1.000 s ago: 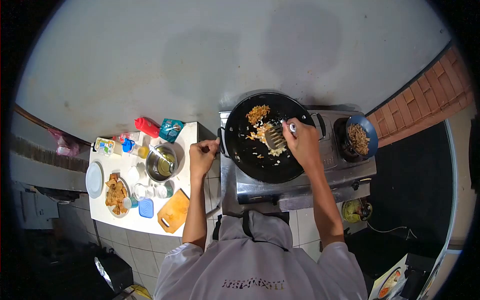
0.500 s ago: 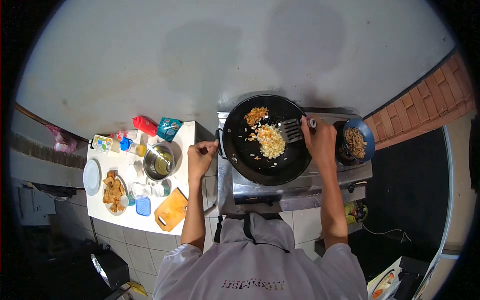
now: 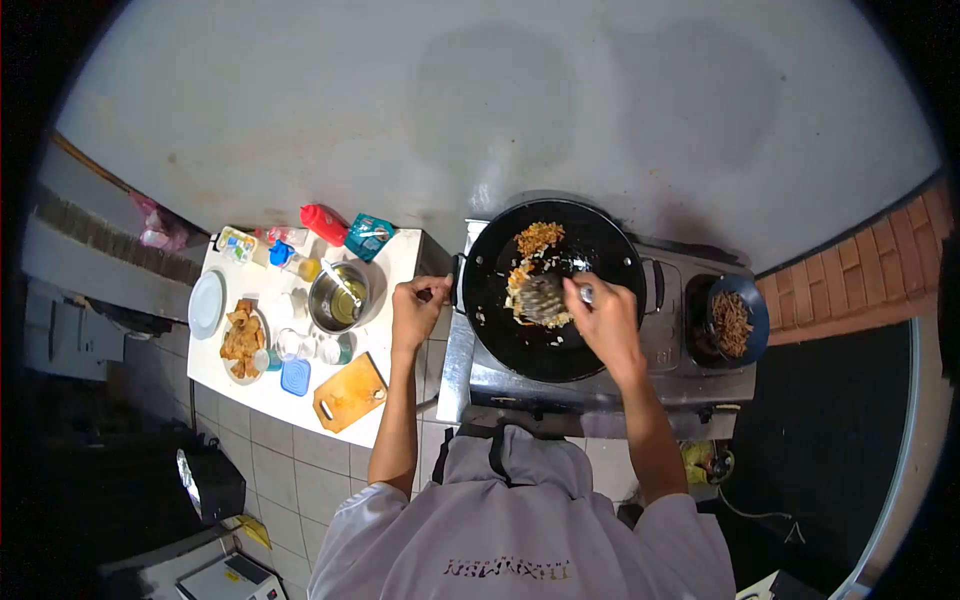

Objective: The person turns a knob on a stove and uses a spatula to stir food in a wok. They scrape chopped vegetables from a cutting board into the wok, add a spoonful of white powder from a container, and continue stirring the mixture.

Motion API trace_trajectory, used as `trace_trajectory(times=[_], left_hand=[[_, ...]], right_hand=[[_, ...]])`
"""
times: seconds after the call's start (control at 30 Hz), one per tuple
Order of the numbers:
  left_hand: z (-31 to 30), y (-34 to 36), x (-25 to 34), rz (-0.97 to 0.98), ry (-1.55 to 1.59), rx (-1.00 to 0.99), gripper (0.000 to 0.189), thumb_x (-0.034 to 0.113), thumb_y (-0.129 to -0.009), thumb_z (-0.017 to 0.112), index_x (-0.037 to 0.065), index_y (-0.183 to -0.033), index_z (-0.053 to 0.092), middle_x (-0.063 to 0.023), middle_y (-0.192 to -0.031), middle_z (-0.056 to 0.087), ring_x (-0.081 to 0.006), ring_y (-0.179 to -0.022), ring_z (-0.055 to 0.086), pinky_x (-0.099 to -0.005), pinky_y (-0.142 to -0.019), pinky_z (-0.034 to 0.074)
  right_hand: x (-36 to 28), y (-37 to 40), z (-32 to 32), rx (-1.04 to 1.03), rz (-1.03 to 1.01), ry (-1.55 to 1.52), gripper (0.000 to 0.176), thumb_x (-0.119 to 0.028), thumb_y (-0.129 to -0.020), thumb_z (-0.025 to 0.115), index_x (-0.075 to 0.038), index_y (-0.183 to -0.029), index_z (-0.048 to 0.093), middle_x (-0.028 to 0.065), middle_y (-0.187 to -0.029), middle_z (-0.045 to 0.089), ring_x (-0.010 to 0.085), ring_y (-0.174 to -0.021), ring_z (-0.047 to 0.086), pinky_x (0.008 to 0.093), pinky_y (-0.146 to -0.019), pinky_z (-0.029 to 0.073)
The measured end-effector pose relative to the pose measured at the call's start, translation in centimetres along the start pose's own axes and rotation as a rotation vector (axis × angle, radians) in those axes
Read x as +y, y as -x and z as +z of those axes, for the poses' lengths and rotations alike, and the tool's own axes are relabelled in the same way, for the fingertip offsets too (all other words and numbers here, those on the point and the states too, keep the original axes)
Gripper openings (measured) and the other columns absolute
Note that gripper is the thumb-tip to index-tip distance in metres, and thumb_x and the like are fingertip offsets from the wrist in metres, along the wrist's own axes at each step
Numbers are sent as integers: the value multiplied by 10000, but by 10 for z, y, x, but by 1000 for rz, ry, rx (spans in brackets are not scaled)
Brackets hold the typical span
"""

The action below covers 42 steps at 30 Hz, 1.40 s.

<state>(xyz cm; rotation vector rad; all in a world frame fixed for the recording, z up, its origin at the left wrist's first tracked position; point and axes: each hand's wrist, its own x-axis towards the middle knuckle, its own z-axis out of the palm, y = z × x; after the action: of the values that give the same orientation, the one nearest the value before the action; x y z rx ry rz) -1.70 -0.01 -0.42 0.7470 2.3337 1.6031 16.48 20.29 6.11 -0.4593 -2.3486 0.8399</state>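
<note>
A large black wok (image 3: 540,355) sits on the stove. My left hand (image 3: 418,310) pinches its left loop handle (image 3: 459,284). My right hand (image 3: 604,322) grips a slotted spatula (image 3: 543,298), whose blurred head lies over the chopped pale-and-orange food (image 3: 523,280) in the middle of the wok and hides part of it. A browner heap of fried bits (image 3: 540,238) rests near the wok's far side. Small pale pieces are scattered over the black surface.
Right of the wok, a dark pan (image 3: 757,318) holds brown strips (image 3: 732,322). On the white table (image 3: 290,405) at left are a metal pot (image 3: 318,303), a cutting board (image 3: 350,392), a plate of fried pieces (image 3: 241,340), a red bottle (image 3: 323,224) and a teal pouch (image 3: 369,236).
My right hand has moved left and nearer the wok's middle, carrying the spatula from the right of the chopped food onto it. My left hand stays at the handle. The whole view has shifted slightly.
</note>
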Motion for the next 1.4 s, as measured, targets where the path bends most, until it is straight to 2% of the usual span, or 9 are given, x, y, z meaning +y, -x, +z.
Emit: trace_trajectory(times=[0.17,0.3,0.47,0.53,0.77,0.83,0.93,1.1,1.4], left_hand=[[4,2,-1,14,-48,54,168,115,-851,681,-53,-840,693,-30,-630,591,-66,-572,485,-236,-540,406],[5,6,9,-19,-81,82,176,115,-854,678,-60,-863,692,-32,-639,594,-67,-580,488,-237,-542,410],[6,10,12,-35,-78,107,214,141,-865,670,-67,-910,693,-44,-672,618,-73,-585,504,-235,-544,418],[2,12,16,-111,-97,46,244,161,-878,653,-57,-983,686,-112,-779,686,-112,-703,594,-266,-649,468],[-1,15,15,-91,-101,71,248,160,-889,639,-60,-997,680,-141,-845,697,-140,-744,625,-278,-682,481],[1,14,11,-7,-26,105,240,160,-872,663,-56,-971,689,-81,-716,655,-85,-625,555,-238,-573,440],[2,13,15,-56,-46,97,235,156,-874,659,-53,-976,690,-82,-714,652,-83,-620,552,-237,-565,435],[5,9,15,-10,-60,95,223,154,-881,652,-60,-930,692,-68,-661,635,-79,-584,542,-242,-546,429],[4,7,18,37,3,86,240,159,-887,650,-77,-859,683,-45,-604,601,-82,-500,544,-241,-489,425]], right_hand=[[8,-3,-42,57,129,77,146,-126,-863,631,14,-825,633,173,-639,623,279,-520,618,366,-469,435],[2,4,-16,-25,78,-133,158,-127,-865,624,28,-838,647,194,-626,617,284,-510,625,372,-478,447],[15,-14,-28,50,55,62,206,-108,-875,608,31,-724,590,198,-566,574,321,-493,598,392,-458,416],[10,-20,-28,68,68,9,186,-115,-879,604,38,-774,620,194,-590,596,317,-513,615,376,-467,432],[9,-23,10,6,-12,-57,207,-167,-884,610,25,-809,635,205,-609,600,328,-553,627,406,-501,452],[24,-29,-10,17,54,66,202,-162,-879,616,18,-787,620,190,-586,581,336,-526,602,413,-486,429],[27,-30,-47,99,20,103,227,-184,-875,616,-1,-745,579,179,-579,561,369,-513,561,431,-476,387],[30,-24,-30,50,57,259,238,-164,-879,599,23,-732,581,201,-574,560,401,-538,571,453,-489,406],[4,-14,-11,12,-46,5,210,-128,-844,647,30,-723,579,213,-565,537,380,-506,557,399,-455,404]])
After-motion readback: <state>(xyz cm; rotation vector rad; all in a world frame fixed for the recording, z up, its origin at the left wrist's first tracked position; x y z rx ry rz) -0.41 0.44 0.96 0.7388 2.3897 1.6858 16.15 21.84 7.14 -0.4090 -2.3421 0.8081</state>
